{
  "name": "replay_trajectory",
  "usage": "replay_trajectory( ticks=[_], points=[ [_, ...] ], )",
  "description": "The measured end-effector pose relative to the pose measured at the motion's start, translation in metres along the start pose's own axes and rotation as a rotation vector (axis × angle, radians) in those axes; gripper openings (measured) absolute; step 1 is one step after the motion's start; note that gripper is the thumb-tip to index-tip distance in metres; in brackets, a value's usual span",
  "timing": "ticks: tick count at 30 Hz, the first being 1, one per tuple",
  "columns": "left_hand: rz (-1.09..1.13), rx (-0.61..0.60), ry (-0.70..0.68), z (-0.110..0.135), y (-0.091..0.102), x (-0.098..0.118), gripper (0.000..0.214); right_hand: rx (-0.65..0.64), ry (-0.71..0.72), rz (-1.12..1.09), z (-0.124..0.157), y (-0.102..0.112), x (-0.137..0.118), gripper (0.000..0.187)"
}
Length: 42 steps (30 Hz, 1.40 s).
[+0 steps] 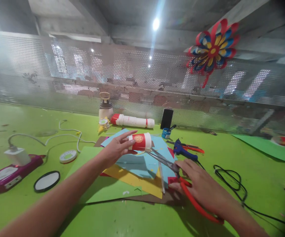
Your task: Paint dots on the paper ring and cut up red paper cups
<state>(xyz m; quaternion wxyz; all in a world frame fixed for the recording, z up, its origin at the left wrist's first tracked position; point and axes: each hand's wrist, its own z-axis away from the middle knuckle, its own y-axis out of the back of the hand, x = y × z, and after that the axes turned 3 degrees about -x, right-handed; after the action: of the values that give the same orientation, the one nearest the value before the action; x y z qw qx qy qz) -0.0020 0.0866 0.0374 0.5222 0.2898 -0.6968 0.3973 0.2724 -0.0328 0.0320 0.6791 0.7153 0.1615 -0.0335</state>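
Note:
My left hand (119, 146) is closed around a red and white paper cup (144, 141), which lies on its side in the air with its bottom or mouth toward the right. In my right hand (196, 177) are scissors (164, 161) with red handles. Their blades are parted and point left, with the tips close to the lower edge of the cup; whether they touch it I cannot tell. Beneath both hands lie sheets of light blue paper (132, 168), yellow paper (144, 182) and green paper (100, 189). A clear thin stick (161, 179) rests on the sheets.
A blue glue gun (184, 151) with a black cord (238, 184) lies to the right. White joined cups (135, 121), a spray bottle (105, 110) and a phone (167, 118) stand behind. Left are a purple power strip (14, 176), a tape roll (67, 156) and a black-rimmed disc (47, 181).

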Motion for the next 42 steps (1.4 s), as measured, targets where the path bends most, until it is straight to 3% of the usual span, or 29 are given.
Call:
replay_trajectory(
  ticks=[4,8,15,20,28,35,39,42],
  points=[
    [-0.006,-0.016,0.024,-0.001,0.0,-0.005,0.059,0.027,-0.007,0.027,-0.001,-0.002,0.005,0.051],
    [-0.127,-0.009,-0.038,-0.001,0.0,-0.011,0.062,-0.02,0.001,-0.018,0.0,0.003,0.0,0.05],
    [-0.338,0.104,-0.133,-0.001,-0.004,-0.01,0.051,-0.015,-0.015,-0.204,0.0,0.009,-0.008,0.045],
    [-0.311,0.188,-0.146,-0.001,-0.005,-0.007,0.051,-0.036,-0.011,-0.42,0.007,0.011,-0.016,0.044],
    [-0.213,0.112,-0.115,-0.002,-0.006,-0.014,0.06,-0.157,-0.014,-0.441,0.006,-0.005,-0.028,0.033],
    [-0.271,0.097,-0.114,-0.002,-0.008,-0.018,0.057,-0.218,0.044,-0.691,0.002,-0.018,-0.014,0.048],
    [-0.311,0.13,-0.114,0.0,-0.015,-0.019,0.06,-0.222,0.067,-0.666,0.004,-0.017,-0.017,0.05],
    [-0.331,0.157,-0.105,0.001,-0.02,-0.02,0.062,-0.136,0.057,-0.482,0.006,-0.014,-0.026,0.041]
  ],
)
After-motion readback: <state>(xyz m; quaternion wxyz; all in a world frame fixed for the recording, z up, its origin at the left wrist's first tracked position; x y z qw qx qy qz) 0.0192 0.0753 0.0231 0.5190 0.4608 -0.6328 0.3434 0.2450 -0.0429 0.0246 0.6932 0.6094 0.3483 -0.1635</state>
